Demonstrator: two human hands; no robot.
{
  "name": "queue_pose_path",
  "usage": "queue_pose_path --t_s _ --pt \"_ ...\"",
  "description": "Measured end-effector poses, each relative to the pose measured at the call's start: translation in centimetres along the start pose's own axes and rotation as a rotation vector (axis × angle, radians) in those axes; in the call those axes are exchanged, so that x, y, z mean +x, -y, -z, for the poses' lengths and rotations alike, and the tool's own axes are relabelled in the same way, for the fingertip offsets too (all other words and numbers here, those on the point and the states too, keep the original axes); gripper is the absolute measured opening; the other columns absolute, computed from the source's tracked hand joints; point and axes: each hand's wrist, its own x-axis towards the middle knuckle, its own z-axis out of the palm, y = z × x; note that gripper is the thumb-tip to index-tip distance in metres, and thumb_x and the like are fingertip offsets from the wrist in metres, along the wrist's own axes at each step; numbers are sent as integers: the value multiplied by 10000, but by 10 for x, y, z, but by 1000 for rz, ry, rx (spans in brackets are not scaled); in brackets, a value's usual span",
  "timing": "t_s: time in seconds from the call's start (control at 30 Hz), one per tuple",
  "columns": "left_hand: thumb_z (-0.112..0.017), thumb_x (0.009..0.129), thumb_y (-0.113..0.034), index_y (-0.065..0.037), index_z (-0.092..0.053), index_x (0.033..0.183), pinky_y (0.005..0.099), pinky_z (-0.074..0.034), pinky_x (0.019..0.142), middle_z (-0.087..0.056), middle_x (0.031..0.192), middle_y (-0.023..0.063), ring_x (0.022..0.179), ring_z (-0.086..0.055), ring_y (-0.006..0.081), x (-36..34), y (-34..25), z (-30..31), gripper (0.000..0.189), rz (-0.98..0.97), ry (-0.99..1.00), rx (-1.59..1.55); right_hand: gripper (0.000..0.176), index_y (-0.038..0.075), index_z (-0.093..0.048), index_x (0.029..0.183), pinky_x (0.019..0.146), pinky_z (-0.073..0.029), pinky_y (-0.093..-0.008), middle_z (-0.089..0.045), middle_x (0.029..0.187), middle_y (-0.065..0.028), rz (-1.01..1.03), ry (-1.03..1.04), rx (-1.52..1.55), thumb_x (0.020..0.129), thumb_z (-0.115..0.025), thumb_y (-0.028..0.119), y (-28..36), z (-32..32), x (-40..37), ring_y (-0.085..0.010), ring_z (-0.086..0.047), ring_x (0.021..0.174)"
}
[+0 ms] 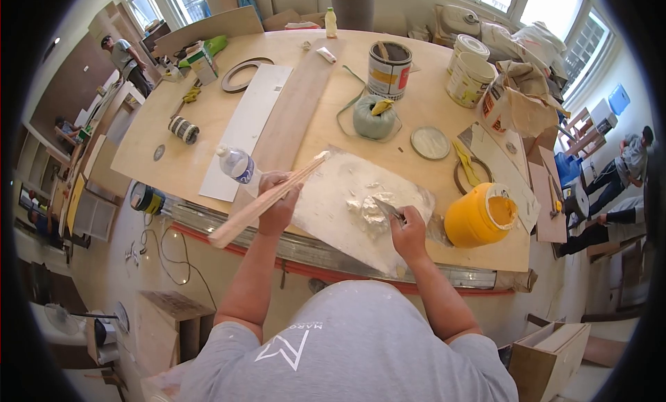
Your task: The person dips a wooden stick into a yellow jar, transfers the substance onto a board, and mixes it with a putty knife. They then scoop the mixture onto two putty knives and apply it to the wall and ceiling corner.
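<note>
My left hand point(277, 206) is closed around a long, thin wooden strip point(238, 224), held tilted above the table's near edge. In my right hand point(409, 237) I grip a putty knife point(385, 208). Its blade rests at a glossy, pale mound of putty point(368, 211) on a smeared white board point(322, 194). Just right of that board, an open yellow tub point(463, 220) lies tipped on its side, with yellowish paste at its mouth. A clear plastic bottle point(237, 165) stands close behind my left hand.
The wooden table point(166, 117) carries a paint can point(389, 74), a green bundle point(373, 121), a round lid point(430, 143), white buckets point(470, 81) and long panels point(295, 104). One person point(126, 61) stands at far left; others point(628, 166) are at right. A cable point(163, 256) crosses the floor.
</note>
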Motion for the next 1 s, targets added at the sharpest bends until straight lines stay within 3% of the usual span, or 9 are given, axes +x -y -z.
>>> queue_pose_path --t_s 0.13,0.17,0.27,0.4,0.53,0.73,0.83,0.93,1.0 --pt "-784 752 17 -60 -538 1025 350 -518 830 -576 1023 134 943 -600 262 15 -10 0 376 -167 -17 101 105 34 -623 851 711 -463 -409 -593 822 -137 251 -1 -77 787 -705 44 0 1 2 -336 -578 806" --pt "-803 736 11 -68 -580 1027 350 -521 824 -583 1037 132 957 -601 268 19 -12 -5 375 -231 -20 -13 103 38 -625 840 711 -459 -413 -591 823 -132 323 -10 -87 779 -708 36 0 1 3 -333 -573 809" --pt "-818 700 -59 -91 -663 993 381 -531 814 -585 1040 128 973 -597 330 27 -3 -8 333 -305 265 201 115 47 -633 849 722 -461 -406 -591 816 -129 325 26 -127 774 -711 10 6 4 1 -334 -585 816" --pt "-674 780 -78 -94 -681 928 412 -498 919 -570 1083 148 1097 -559 350 39 26 -21 150 -526 408 522 124 50 -664 876 717 -463 -402 -595 824 -124 359 35 -131 768 -705 5 10 4 -2 -324 -580 813" --pt "-616 808 -124 -75 -660 860 416 -481 970 -552 1143 159 1160 -526 361 39 92 -35 84 -565 476 670 171 63 -700 907 714 -465 -398 -591 835 -109 365 40 -131 748 -700 1 11 3 -5 -306 -568 819" --pt "-601 813 -119 -77 -658 844 421 -483 968 -552 1118 161 1181 -513 349 35 118 -30 77 -304 751 827 209 72 -710 908 721 -470 -391 -590 839 -97 409 35 -213 719 -697 -15 15 10 -10 -293 -569 826" --pt "-589 822 -105 -78 -663 863 422 -486 954 -565 1132 153 1180 -517 337 37 119 -27 89 -326 779 850 188 62 -705 892 720 -473 -400 -588 837 -102 414 36 -230 722 -696 -17 12 8 -11 -298 -574 827" --pt "-612 788 -62 -78 -654 860 416 -479 966 -577 1162 148 1181 -521 332 33 100 -26 85 -466 512 660 163 39 -686 897 716 -472 -416 -581 833 -125 382 5 -177 741 -690 -9 10 9 -9 -323 -576 822" --pt "-624 761 -3 -69 -634 896 391 -487 955 -585 1176 157 1150 -549 335 40 42 -12 151 -391 408 428 151 20 -665 915 714 -472 -425 -580 837 -149 313 -40 -141 765 -684 8 5 10 -9 -345 -579 818"
